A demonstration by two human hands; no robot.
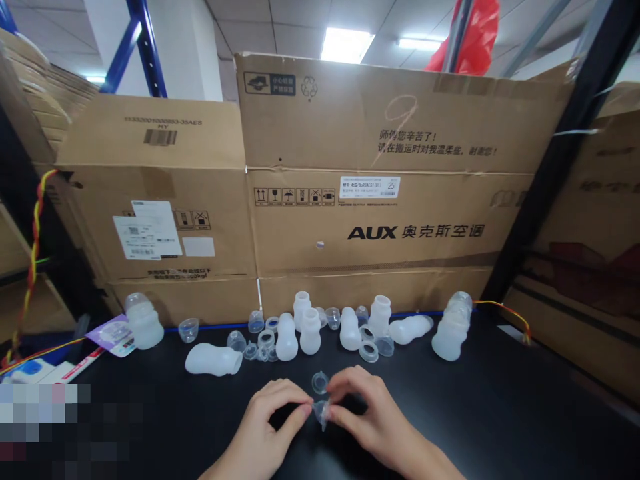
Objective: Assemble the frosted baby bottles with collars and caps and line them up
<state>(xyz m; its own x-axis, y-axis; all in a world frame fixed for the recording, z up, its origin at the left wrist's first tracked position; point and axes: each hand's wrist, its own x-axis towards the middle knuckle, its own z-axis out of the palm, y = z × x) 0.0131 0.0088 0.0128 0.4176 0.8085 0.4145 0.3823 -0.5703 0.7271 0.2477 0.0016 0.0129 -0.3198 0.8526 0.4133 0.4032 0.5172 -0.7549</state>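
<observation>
- clear nipple point(321, 414) sits between both hands, roughly sideways, tip leftward
- left hand point(270, 420) pinching the tip, right hand point(373, 413) gripping the rim
- clear round piece point(320, 382) just beyond, nearer the right

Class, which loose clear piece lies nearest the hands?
The small round one beside the right hand; other loose pieces lie farther back, nearer the cardboard.

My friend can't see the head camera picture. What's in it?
A left hand and a right hand pinch a small clear cone-shaped piece over a black table. Beyond them, frosty white plastic bottles and clear plastic parts rest before brown cardboard panels.
</observation>
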